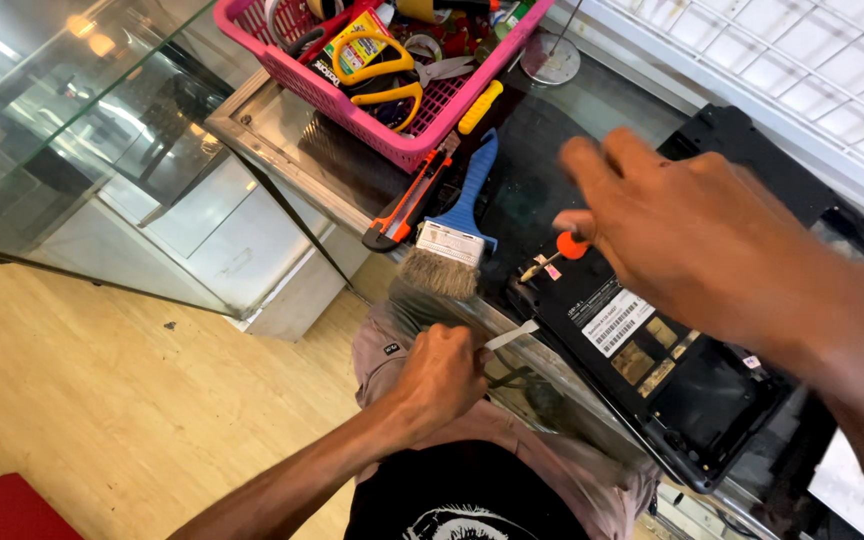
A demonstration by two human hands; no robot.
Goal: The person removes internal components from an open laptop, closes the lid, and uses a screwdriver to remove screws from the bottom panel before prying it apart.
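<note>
Right hand grips a red-handled screwdriver over an upturned laptop on the glass worktop.
Left hand, grip pinching a white strip at the worktop edge; paintbrush and knife alongside; pink basket holds yellow scissors, tape, clutter.

A white rectangular barcode label sits on the black laptop underside, right of centre. Just right of it lie small gold-coloured stickers. A yellow package with dark print stands in the pink basket at the far side. The paintbrush ferrule near the centre bears a white label.
</note>
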